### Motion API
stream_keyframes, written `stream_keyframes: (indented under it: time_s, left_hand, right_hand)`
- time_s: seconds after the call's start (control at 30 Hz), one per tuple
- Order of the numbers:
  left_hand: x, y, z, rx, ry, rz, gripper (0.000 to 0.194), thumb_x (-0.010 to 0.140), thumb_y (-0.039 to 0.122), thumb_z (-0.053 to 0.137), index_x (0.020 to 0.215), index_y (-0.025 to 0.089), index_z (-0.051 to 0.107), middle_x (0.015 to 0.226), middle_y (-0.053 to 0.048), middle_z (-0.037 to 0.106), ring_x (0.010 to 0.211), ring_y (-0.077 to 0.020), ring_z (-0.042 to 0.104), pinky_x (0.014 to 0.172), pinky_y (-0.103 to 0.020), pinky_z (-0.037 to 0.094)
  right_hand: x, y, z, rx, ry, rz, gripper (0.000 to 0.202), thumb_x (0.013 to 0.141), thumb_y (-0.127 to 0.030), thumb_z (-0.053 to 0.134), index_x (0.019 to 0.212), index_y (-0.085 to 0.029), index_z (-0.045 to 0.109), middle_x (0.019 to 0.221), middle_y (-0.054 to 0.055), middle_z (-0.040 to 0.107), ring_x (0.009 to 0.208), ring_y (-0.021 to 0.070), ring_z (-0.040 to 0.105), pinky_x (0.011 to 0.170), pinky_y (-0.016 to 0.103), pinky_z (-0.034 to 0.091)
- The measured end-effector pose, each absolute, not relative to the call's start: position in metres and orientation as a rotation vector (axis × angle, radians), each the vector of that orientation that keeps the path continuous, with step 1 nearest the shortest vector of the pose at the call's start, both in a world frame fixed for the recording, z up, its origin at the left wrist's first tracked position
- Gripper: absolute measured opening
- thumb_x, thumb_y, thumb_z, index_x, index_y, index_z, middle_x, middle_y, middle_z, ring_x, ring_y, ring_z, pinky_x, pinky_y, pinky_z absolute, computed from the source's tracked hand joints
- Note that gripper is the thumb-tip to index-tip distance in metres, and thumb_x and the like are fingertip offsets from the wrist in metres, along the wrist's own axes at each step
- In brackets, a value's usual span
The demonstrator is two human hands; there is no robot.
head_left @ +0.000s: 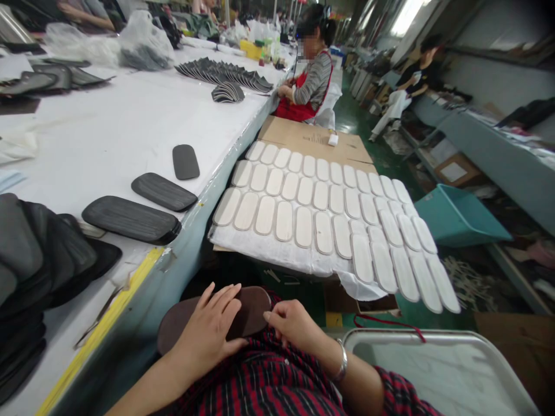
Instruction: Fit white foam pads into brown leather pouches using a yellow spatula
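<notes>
A dark brown oval piece [249, 312], flat with rounded ends, lies across my lap below the table edge. My left hand [212, 323] rests on top of it with fingers stretched out and hides its middle. At the piece's right end is my right hand [292, 326], fingers curled in and thumb and forefinger pinched at the rim. A plaid shirt shows beneath both hands. To the left on the white table [99, 133] lie a stack of black oval pieces [130, 218], a smaller stack [163, 192] and a single dark piece [186, 162].
Ahead, a cloth-covered board [277, 248] bears rows of pale oval pieces [284, 221]. Dark curved pieces [43, 260] are heaped at left. A metal tray [433, 370] sits at lower right, beyond it a teal bin [463, 216]. A person in a red apron [310, 86] works ahead.
</notes>
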State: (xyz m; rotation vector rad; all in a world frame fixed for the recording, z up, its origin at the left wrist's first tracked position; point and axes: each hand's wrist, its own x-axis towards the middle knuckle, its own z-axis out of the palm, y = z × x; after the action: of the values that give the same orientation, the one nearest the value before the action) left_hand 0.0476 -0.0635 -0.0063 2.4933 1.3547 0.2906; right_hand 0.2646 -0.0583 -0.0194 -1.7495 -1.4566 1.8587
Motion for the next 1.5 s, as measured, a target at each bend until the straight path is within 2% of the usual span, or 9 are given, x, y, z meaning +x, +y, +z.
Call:
stream_keyframes:
  time_s: [0.17, 0.7, 0.83, 0.97, 1.13, 1.23, 1.33, 1.43, 1.5]
  left_hand:
    - [0.058, -0.06, -0.009, 2.504, 1.335, 0.295, 0.042, 0.061, 0.045, 0.07, 0.09, 0.019, 0.055, 0.128, -0.015, 0.051, 0.118, -0.0312, 0.045, 0.104, -0.056, 0.025]
    - [0.07, -0.061, -0.009, 2.48, 1.409, 0.281, 0.034, 0.068, 0.035, 0.066, 0.096, 0.018, 0.056, 0.128, -0.015, 0.051, 0.118, -0.0309, 0.046, 0.103, -0.055, 0.027]
    - [0.073, -0.065, -0.005, 2.521, 1.304, 0.319, 0.027, 0.073, 0.033, 0.063, 0.096, 0.021, 0.059, 0.13, -0.011, 0.049, 0.122, -0.0299, 0.041, 0.104, -0.056, 0.024]
    - [0.078, -0.073, 0.0, 2.543, 1.184, 0.444, 0.013, 0.079, 0.029, 0.058, 0.089, 0.024, 0.065, 0.11, -0.004, 0.061, 0.108, -0.0229, 0.05, 0.105, -0.049, 0.026]
    - [0.068, -0.086, 0.002, 2.539, 1.199, 0.439, 0.023, 0.083, 0.019, 0.051, 0.1, 0.028, 0.064, 0.091, -0.001, 0.064, 0.093, -0.0178, 0.054, 0.098, -0.042, 0.035]
    - [0.034, -0.099, -0.002, 2.533, 1.283, 0.479, 0.02, 0.08, 0.022, 0.056, 0.097, 0.028, 0.065, 0.092, 0.0, 0.064, 0.093, -0.0184, 0.055, 0.097, -0.041, 0.035]
    - [-0.015, -0.118, -0.014, 2.338, 1.699, 0.68, 0.016, 0.078, 0.03, 0.059, 0.091, 0.024, 0.064, 0.094, -0.004, 0.062, 0.092, -0.0204, 0.056, 0.092, -0.04, 0.04]
    - [-0.05, -0.14, -0.032, 1.715, 2.16, 0.763, 0.035, 0.073, 0.043, 0.059, 0.098, 0.019, 0.058, 0.097, -0.007, 0.06, 0.088, -0.0219, 0.059, 0.085, -0.039, 0.046]
    - [-0.057, -0.15, -0.042, 1.29, 2.171, 0.761, 0.048, 0.069, 0.049, 0.061, 0.105, 0.018, 0.053, 0.097, -0.007, 0.061, 0.085, -0.0218, 0.061, 0.079, -0.037, 0.05]
  right_hand:
    - [0.266, -0.06, -0.023, -1.76, -1.406, 1.863, 0.031, 0.079, -0.041, 0.051, 0.06, -0.017, 0.05, 0.045, -0.005, 0.05, 0.032, 0.0066, 0.044, 0.03, 0.015, 0.027]
    - [0.267, -0.064, -0.029, -1.74, -1.314, 1.83, 0.033, 0.079, -0.045, 0.053, 0.062, -0.016, 0.054, 0.047, -0.004, 0.051, 0.032, 0.0058, 0.045, 0.031, 0.015, 0.026]
    - [0.27, -0.067, -0.031, -1.697, -1.275, 1.865, 0.033, 0.079, -0.044, 0.053, 0.061, -0.016, 0.052, 0.046, -0.005, 0.05, 0.031, 0.0058, 0.044, 0.03, 0.015, 0.027]
    - [0.272, -0.07, -0.032, -1.655, -1.257, 1.893, 0.032, 0.078, -0.043, 0.055, 0.06, -0.016, 0.05, 0.045, -0.005, 0.049, 0.032, 0.0061, 0.044, 0.03, 0.015, 0.027]
    - [0.271, -0.073, -0.037, -1.691, -1.303, 1.893, 0.032, 0.079, -0.043, 0.052, 0.061, -0.017, 0.049, 0.046, -0.005, 0.049, 0.033, 0.0065, 0.044, 0.032, 0.017, 0.028]
    - [0.272, -0.073, -0.033, -1.777, -1.538, 1.675, 0.03, 0.079, -0.041, 0.052, 0.061, -0.018, 0.05, 0.048, -0.005, 0.049, 0.038, 0.0069, 0.045, 0.037, 0.018, 0.03]
    - [0.271, -0.073, -0.021, -1.788, -1.896, 1.161, 0.02, 0.076, -0.036, 0.058, 0.069, -0.018, 0.055, 0.058, -0.003, 0.053, 0.052, 0.01, 0.049, 0.049, 0.021, 0.038]
    - [0.268, -0.071, -0.008, -1.597, -2.196, 0.726, 0.027, 0.077, -0.026, 0.058, 0.102, -0.016, 0.056, 0.091, 0.006, 0.06, 0.082, 0.0184, 0.055, 0.074, 0.032, 0.046]
    - [0.264, -0.066, -0.001, -1.371, -2.4, 0.557, 0.041, 0.079, -0.016, 0.053, 0.12, -0.019, 0.05, 0.118, 0.011, 0.052, 0.106, 0.0231, 0.049, 0.09, 0.04, 0.041]
